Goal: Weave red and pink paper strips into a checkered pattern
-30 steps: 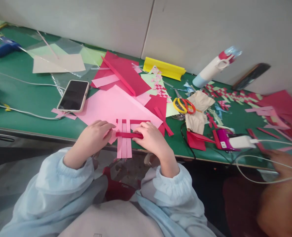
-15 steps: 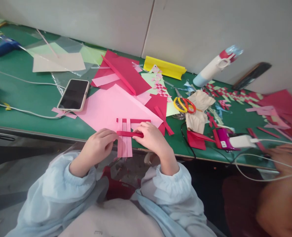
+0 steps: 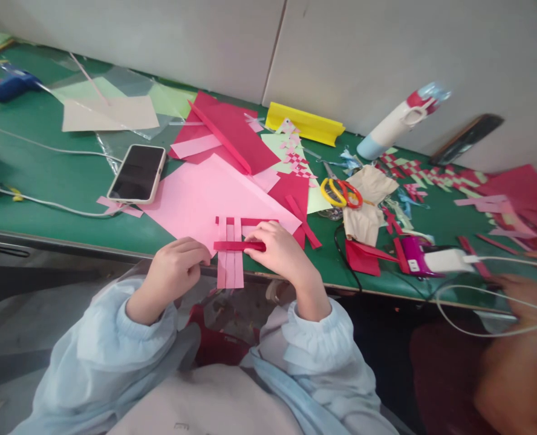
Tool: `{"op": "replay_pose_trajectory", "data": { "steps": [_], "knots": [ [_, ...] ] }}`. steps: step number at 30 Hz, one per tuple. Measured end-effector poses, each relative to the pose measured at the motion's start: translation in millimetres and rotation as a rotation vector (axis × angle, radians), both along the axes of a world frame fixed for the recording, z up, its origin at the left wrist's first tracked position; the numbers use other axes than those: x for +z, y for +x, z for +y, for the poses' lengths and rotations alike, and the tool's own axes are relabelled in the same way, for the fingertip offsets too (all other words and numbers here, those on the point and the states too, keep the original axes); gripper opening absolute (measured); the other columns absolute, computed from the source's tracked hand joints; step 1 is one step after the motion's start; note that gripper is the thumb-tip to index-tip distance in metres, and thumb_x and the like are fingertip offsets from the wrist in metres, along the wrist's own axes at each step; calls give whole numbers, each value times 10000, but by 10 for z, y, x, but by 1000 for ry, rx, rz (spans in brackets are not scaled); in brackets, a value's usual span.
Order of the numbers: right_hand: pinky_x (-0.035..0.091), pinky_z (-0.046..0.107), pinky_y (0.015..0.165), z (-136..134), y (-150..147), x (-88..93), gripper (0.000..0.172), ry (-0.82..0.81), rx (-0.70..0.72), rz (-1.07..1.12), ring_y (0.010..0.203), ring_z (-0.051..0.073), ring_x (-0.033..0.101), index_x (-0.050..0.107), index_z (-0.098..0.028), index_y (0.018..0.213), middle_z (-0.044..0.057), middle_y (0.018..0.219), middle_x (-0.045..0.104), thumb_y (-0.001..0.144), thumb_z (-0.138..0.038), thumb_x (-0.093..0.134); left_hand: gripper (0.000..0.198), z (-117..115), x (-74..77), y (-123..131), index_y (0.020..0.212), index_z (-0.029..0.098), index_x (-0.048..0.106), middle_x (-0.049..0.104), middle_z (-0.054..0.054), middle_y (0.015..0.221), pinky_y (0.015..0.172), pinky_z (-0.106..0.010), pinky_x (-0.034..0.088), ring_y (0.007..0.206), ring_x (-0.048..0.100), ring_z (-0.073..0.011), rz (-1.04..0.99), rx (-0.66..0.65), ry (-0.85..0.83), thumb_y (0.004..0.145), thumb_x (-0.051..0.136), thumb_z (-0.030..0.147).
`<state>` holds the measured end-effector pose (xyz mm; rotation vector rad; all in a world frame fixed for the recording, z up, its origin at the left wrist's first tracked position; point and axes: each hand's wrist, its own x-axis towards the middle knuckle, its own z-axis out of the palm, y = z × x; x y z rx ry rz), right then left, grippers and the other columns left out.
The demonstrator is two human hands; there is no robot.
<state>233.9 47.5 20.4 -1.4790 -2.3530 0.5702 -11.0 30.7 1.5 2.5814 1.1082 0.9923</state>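
Pink paper strips (image 3: 230, 266) hang side by side over the table's front edge, with a red strip (image 3: 273, 222) crossing near their upper ends. A second red paper strip (image 3: 232, 246) lies across them lower down. My right hand (image 3: 280, 254) is closed in a pinch on that strip's right part, which its fingers partly cover. Just left of the strip's free end, my left hand (image 3: 175, 272) has bent fingers with the index finger held out, apart from the paper. Under the work lies a large pink sheet (image 3: 196, 193).
A phone (image 3: 138, 173) lies at left, with a blue glue gun (image 3: 12, 83) beyond. Scissors (image 3: 341, 193) rest on a beige cloth (image 3: 371, 181). A bottle (image 3: 393, 127) stands by the wall. Another person's hand (image 3: 522, 293) is at far right, near a purple socket block (image 3: 412, 260).
My left hand has let go of the red strip's left end and drawn back slightly to the left. My right hand keeps its hold on the strip.
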Motion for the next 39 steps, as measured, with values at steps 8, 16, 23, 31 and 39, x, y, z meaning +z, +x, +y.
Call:
{"op": "replay_pose_trajectory", "data": {
  "steps": [8, 16, 23, 31, 39],
  "knots": [
    [453, 338, 851, 2, 32, -1, 91, 17, -1, -11, 939, 215, 568, 678, -186, 912, 49, 913, 650, 832, -222, 699, 346, -3, 0, 12, 732, 188, 649, 708, -12, 772, 668, -284, 542, 738, 661, -166, 18, 2, -7, 680, 403, -50],
    [445, 343, 865, 6, -7, 5, 82, -10, 7, -19, 954, 218, 573, 674, -183, 905, 54, 925, 652, 835, -220, 695, 345, 5, -2, 28, 760, 181, 668, 721, -24, 800, 702, -301, 563, 769, 670, -171, 13, -8, -18, 706, 405, -35],
    [446, 351, 869, 4, 2, -16, 86, -15, 5, -20, 963, 220, 570, 669, -191, 918, 56, 941, 654, 840, -220, 691, 331, 2, 5, 60, 835, 180, 682, 746, -47, 896, 752, -330, 588, 847, 694, -188, 8, -51, -20, 767, 424, -16],
    [447, 347, 866, -4, 0, -10, 88, -22, 6, -25, 963, 221, 572, 673, -180, 917, 60, 941, 646, 840, -220, 690, 358, -14, -17, 87, 935, 163, 697, 744, -79, 997, 789, -367, 599, 914, 699, -215, 68, -47, -49, 777, 425, -10],
    [440, 335, 826, -19, -10, 18, 97, -16, -20, -39, 920, 214, 558, 639, -191, 848, 51, 905, 636, 807, -247, 706, 304, -2, -34, 112, 940, 164, 688, 738, -84, 987, 751, -352, 589, 889, 692, -210, 135, -33, -28, 829, 439, 31]
  ]
}}
